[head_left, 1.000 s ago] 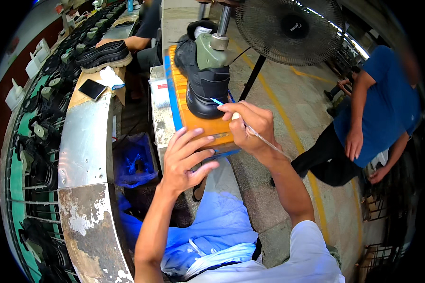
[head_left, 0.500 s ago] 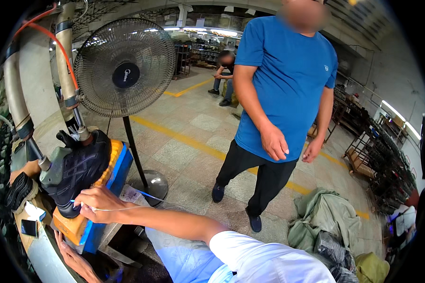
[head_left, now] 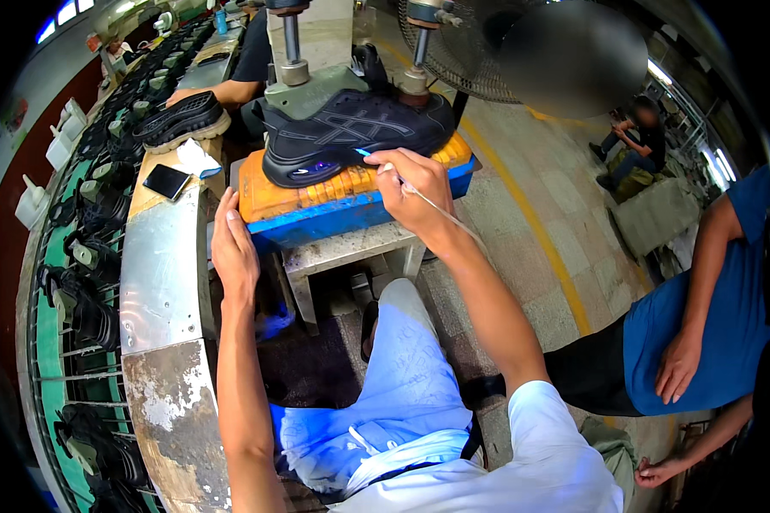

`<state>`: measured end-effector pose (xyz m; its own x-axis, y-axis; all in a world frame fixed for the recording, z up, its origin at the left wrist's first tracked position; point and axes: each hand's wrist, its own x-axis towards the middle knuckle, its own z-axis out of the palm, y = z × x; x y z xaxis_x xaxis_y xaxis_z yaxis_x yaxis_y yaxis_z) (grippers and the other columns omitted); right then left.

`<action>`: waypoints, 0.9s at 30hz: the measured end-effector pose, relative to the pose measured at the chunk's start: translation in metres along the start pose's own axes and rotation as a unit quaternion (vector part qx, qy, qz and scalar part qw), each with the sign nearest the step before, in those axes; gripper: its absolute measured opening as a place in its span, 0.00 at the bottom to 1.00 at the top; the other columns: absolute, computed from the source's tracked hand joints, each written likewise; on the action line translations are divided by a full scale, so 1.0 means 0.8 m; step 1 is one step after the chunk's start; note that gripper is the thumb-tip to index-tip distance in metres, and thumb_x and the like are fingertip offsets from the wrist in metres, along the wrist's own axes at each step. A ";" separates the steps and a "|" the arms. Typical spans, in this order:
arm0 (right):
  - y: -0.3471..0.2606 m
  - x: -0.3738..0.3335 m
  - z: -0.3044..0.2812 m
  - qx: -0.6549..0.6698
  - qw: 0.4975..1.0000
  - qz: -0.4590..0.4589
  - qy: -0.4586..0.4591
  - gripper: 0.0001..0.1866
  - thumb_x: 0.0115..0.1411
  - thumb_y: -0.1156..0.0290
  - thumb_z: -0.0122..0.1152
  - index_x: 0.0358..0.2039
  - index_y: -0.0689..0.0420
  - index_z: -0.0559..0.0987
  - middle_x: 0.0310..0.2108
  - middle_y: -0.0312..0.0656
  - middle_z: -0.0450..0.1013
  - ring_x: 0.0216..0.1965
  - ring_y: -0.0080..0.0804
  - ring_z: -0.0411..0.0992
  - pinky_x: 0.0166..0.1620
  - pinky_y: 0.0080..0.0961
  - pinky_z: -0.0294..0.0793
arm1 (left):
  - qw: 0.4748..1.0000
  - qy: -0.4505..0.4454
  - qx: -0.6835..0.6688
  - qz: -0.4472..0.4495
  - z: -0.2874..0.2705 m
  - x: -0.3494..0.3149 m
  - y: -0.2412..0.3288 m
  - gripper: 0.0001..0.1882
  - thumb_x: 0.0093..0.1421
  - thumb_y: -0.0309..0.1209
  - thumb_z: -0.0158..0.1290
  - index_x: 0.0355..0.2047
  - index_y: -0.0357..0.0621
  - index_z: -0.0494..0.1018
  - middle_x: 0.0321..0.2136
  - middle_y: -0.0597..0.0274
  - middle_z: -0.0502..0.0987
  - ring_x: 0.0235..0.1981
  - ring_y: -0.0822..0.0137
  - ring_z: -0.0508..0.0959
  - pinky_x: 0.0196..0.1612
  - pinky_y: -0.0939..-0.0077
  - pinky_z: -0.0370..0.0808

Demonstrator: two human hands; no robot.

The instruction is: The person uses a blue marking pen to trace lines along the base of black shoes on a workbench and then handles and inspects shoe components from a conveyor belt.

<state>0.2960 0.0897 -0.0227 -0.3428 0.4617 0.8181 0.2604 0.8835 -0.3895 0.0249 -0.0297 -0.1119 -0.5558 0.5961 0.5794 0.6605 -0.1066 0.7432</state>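
Note:
A black sneaker [head_left: 359, 128] sits on an orange pad [head_left: 269, 205] over a blue base [head_left: 342, 215]. Two metal press rods [head_left: 292, 51] come down on it, one on the grey-green shoe last [head_left: 316, 98] in its opening and one near the toe. My right hand [head_left: 415, 188] is closed around a thin pen-like tool [head_left: 362, 152], whose blue tip is at the lower side of the shoe. A pale cord [head_left: 441, 208] trails from this hand along the forearm. My left hand [head_left: 233, 248] is open, fingers stretched upward, beside the pad's left end and holding nothing.
A black phone [head_left: 166, 181], crumpled white paper [head_left: 198, 159] and a shoe sole [head_left: 182, 122] lie on the bench at left, near another person's arm [head_left: 222, 91]. Racked shoes [head_left: 85, 303] line the far left. A person in blue [head_left: 701, 316] stands right, near a fan [head_left: 453, 51].
My view has swung left toward the press and bench, so the standing person now appears at the far right. My left hand shows more fully; the right stays at the shoe with the tool.

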 end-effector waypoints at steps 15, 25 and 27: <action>0.020 -0.021 -0.092 -0.075 0.997 0.004 -0.004 0.10 0.57 0.75 0.59 0.37 0.59 0.86 0.29 0.48 0.81 0.27 0.46 0.81 0.31 0.36 0.80 | 0.989 -0.092 -0.073 -0.088 0.017 0.064 -0.050 0.26 0.81 0.41 0.38 0.64 0.34 0.74 0.61 0.45 0.76 0.62 0.57 0.75 0.66 0.67 0.67; -0.003 -0.033 -0.178 -0.108 0.993 -0.025 0.043 0.11 0.58 0.77 0.54 0.33 0.63 0.86 0.24 0.46 0.79 0.22 0.34 0.77 0.27 0.30 0.76 | 0.985 -0.082 -0.077 -0.133 0.034 0.103 -0.073 0.24 0.79 0.34 0.38 0.65 0.35 0.72 0.63 0.46 0.76 0.64 0.58 0.75 0.67 0.69 0.67; -0.018 -0.031 -0.190 -0.039 0.995 -0.015 0.088 0.12 0.59 0.77 0.54 0.34 0.63 0.87 0.22 0.45 0.78 0.21 0.31 0.76 0.28 0.28 0.74 | 0.984 -0.070 -0.091 -0.137 0.027 0.092 -0.068 0.23 0.78 0.31 0.39 0.66 0.35 0.72 0.63 0.46 0.76 0.64 0.58 0.75 0.67 0.69 0.67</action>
<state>0.4380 0.0530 0.0268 -0.1900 0.4073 0.8933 0.3239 0.8850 -0.3346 -0.0413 0.0371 -0.1170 -0.6169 0.7244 0.3076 0.3879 -0.0602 0.9197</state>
